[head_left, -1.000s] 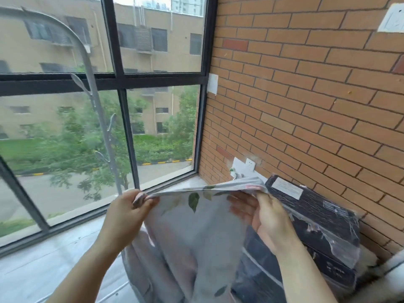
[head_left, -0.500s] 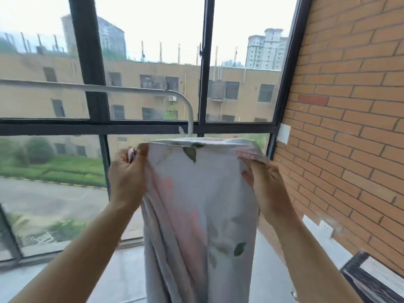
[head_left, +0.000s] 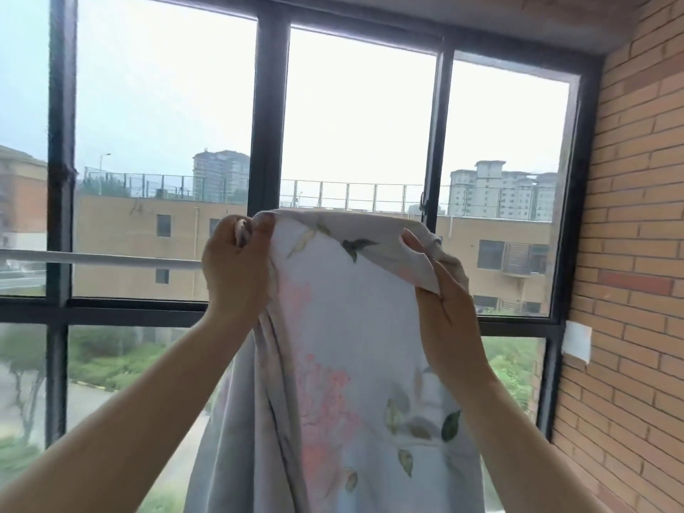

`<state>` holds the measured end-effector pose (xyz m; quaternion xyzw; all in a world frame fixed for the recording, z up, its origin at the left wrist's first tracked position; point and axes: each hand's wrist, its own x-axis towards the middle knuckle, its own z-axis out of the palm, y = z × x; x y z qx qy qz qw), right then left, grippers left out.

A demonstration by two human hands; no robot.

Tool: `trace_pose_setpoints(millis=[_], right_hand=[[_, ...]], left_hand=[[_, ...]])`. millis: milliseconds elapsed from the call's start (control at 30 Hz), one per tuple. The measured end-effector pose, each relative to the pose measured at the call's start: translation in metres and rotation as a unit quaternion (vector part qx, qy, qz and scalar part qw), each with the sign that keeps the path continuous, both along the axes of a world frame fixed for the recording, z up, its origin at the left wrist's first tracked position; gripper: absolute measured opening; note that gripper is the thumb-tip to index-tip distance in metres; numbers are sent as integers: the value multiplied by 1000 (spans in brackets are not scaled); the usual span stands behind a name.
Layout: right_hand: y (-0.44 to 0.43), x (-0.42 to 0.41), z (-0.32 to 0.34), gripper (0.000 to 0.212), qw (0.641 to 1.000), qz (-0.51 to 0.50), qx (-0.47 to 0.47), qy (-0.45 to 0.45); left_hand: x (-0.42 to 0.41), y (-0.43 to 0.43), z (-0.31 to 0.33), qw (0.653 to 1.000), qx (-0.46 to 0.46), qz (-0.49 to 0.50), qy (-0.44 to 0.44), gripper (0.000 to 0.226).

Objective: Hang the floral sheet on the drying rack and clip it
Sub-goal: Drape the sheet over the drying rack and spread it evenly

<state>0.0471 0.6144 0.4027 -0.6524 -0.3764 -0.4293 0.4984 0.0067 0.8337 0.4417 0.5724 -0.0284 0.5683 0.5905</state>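
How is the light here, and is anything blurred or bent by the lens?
Head view: daylight through the window washes the sky white, leaving the sheet, left hand and right hand backlit. Same view: trees at lower left are smeared; the window's top bar slants, likely lens distortion.

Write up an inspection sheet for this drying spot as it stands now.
surface: nothing seen.
job's things: floral sheet held up, top edge spread between both hands, rest hanging down; drying rack bar runs level to the left of the left hand; cannot tell whether the sheet lies over it; small pale item in the left hand, too small to name.
clutter: nothing seen.
hands: left hand grips the sheet's top left corner; right hand pinches its top right edge.
cables: nothing seen.
surroundings: dark-framed window ahead; brick wall at right with a white plate.
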Motion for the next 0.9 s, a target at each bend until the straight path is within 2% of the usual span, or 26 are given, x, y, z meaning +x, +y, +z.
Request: trace_pose_setpoints(millis=[200,300,633,800,900], right_hand=[[50,43,13,41,996,-36,3,-83],[64,67,20,43,992,-50,-5,-119],[81,175,58,46,993,-33,-8,-111],[83,243,70,47,993,-33,-31,-108],[81,269,63,52,990,-72,-71,-94]], left_hand=[[35,46,17,997,41,46,-39,44],[56,59,24,992,77,70,-67,40],[145,78,61,964,159,167,-133,40],[206,81,69,956,173,209,-110,41],[242,86,63,954,195,223,-43,43]])
